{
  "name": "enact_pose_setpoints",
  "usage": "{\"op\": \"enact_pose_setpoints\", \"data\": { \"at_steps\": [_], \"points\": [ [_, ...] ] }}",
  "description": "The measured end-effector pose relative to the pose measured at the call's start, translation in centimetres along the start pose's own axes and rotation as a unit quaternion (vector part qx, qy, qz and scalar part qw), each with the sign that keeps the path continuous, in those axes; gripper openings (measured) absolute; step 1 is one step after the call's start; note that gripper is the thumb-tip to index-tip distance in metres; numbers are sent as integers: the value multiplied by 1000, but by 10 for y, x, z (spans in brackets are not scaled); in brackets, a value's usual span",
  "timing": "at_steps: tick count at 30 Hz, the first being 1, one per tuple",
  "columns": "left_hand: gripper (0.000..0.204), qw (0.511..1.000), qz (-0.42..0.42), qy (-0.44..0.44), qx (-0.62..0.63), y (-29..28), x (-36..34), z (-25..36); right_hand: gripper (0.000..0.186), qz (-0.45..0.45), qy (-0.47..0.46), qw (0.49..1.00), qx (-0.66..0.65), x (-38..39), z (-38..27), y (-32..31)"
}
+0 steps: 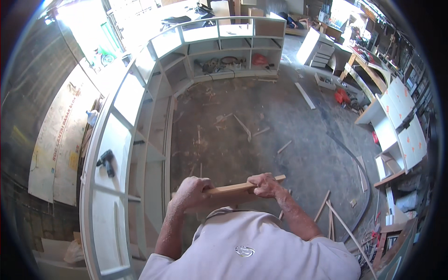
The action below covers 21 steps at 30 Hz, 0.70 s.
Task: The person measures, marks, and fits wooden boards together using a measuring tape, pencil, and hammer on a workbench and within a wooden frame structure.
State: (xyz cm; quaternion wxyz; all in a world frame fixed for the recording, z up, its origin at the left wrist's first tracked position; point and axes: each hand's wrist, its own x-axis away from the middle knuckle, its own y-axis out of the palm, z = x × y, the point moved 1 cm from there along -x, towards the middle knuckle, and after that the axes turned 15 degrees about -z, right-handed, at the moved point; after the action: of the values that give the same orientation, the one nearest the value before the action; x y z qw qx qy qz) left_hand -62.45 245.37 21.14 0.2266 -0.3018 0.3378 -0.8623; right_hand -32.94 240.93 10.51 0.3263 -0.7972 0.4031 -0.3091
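Both my hands grip a wooden board point(229, 190), held in front of my body with its pale narrow edge facing up. My left hand point(189, 192) is closed around the board's left part, fingers curled over the top edge. Nearer the other end, my right hand point(263, 185) is closed on it too, and a short stretch of the board sticks out past the fingers. The lower part of the board is partly hidden by my shirt and left hand. Dust coats my left hand and forearm.
A long white curved shelf unit point(154, 100) bends round my left and the far side; a cordless drill point(107, 162) lies on it. Wood offcuts point(242, 127) are scattered on the floor. A dark hose point(350, 151) curves along the right, near white cabinet parts point(401, 123).
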Motion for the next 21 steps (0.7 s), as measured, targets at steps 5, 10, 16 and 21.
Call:
{"op": "enact_pose_setpoints", "data": {
  "at_steps": [5, 10, 16, 21],
  "points": [
    [16, 990, 132, -8, -49, -118, -139, -76, 22, 143, 56, 985, 82, -87, 67, -90],
    [20, 967, 253, -25, 15, -236, -226, -108, 11, 228, 146, 962, 44, -165, 128, -170],
    [31, 962, 211, -157, 71, -295, -342, -262, 31, 262, 242, 934, 36, -283, 229, -254],
    [40, 943, 45, -309, 114, -253, -430, -448, 32, 250, 245, 934, 68, -424, 303, -354]
  ]
}}
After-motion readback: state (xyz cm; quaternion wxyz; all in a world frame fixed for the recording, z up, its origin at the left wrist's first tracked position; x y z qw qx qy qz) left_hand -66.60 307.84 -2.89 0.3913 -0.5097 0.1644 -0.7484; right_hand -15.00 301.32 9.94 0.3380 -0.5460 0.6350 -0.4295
